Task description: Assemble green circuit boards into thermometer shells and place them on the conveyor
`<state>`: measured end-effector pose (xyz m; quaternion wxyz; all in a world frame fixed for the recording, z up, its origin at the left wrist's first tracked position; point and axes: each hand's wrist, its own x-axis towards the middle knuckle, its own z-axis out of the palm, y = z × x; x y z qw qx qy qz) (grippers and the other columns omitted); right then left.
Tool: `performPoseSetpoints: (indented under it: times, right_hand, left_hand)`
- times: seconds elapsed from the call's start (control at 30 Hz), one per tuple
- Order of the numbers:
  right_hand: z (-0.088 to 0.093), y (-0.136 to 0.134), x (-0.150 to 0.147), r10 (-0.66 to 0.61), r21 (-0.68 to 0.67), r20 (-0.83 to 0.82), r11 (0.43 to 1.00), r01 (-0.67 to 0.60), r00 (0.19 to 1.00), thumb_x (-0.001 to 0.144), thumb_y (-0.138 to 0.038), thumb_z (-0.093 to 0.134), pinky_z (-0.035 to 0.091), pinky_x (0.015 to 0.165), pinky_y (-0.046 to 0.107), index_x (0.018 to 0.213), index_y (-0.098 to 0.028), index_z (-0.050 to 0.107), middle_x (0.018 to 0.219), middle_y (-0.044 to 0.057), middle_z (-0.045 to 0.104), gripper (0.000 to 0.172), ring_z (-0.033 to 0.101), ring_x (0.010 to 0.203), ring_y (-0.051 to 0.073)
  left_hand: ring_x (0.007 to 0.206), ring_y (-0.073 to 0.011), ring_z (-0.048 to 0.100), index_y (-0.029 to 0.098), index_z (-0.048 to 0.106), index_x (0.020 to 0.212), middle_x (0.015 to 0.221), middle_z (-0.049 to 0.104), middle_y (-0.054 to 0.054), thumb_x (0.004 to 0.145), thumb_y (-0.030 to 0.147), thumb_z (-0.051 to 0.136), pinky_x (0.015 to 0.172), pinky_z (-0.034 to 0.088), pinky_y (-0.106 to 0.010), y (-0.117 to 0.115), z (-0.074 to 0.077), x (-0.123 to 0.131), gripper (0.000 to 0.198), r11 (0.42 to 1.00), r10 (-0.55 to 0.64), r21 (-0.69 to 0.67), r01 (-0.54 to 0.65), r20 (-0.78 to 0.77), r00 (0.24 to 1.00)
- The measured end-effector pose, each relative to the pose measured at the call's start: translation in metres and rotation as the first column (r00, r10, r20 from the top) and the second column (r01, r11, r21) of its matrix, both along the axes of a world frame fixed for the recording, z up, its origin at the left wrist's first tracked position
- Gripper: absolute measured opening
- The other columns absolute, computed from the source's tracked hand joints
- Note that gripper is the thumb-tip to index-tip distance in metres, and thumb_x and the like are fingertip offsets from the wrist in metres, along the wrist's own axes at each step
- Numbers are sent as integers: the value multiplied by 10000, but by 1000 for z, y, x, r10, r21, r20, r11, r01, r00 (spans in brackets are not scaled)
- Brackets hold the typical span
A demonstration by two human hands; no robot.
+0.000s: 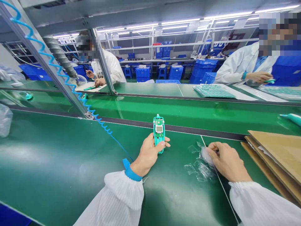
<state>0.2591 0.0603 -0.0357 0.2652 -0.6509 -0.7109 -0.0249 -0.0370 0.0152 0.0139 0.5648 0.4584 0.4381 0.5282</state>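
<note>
On the green assembly bench (58, 150), left hand (148, 153) grips a circuit board (159, 130), right hand (228, 161) pinches clear plastic (199, 166).

The green belt bench (58, 150) carries loose pieces of clear plastic film (197, 168) at center right, with stacked corrugated cardboard sheets (275, 157) overlapping its right edge and a clear plastic bag (5, 121) at the far left. A black divider strip (174, 129) separates it from a second green belt (150, 105), which holds a teal-handled tool (291, 118).
</note>
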Motion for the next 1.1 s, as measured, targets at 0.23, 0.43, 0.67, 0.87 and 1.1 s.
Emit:
performPoseSetpoints:
  times: [0.23, 0.43, 0.67, 0.87, 1.1]
  right_hand:
    - [-22, -24, -3, 122, 128, 40, 984, -126, 992, 990, -322, 415, 489, 798, 438, 999, -223, 643, 965, 98, 658, 249, 610, 891, 261]
    - [23, -94, 24, 166, 20, -8, 986, -166, 986, 942, -356, 548, 516, 1007, 454, 1248, -199, 624, 1347, 133, 631, 352, 615, 1224, 270]
    - [123, -78, 157, -328, -236, 155, 903, 358, 932, 871, -373, 587, 515, 724, 355, 859, -236, 758, 800, 53, 747, 220, 681, 695, 212]
    - [127, -29, 226, -496, -28, 230, 857, 515, 837, 821, -419, 682, 445, 685, 370, 692, -179, 730, 737, 105, 676, 277, 624, 693, 204]
    - [113, -2, 187, -360, 21, 155, 932, 361, 920, 891, -649, 531, 341, 613, 427, 433, -157, 581, 558, 116, 537, 675, 600, 625, 223]
  left_hand:
    - [900, -188, 657, 140, 653, 1066, 1032, 724, -112, 861, 366, 700, 774, 445, -301, 1, -5, 2, 309, 999, -36, 8, 36, -10, 999]
    - [932, -231, 650, 154, 691, 1097, 982, 742, -94, 784, 454, 768, 853, 432, -336, 2, 1, -1, 441, 999, 10, -35, -15, -128, 992]
    - [875, -237, 585, 235, 704, 1140, 916, 724, -60, 802, 709, 645, 674, 365, -292, 4, -3, -5, 585, 988, -25, -155, -15, -248, 968]
    - [894, -257, 593, 222, 708, 1132, 929, 722, -81, 795, 711, 652, 662, 370, -300, 3, 1, -3, 596, 986, -46, -169, 3, -250, 967]
    - [723, -176, 605, 135, 676, 1012, 810, 703, -70, 771, 570, 749, 724, 475, -322, 1, -1, 4, 503, 997, -54, -60, 51, -45, 998]
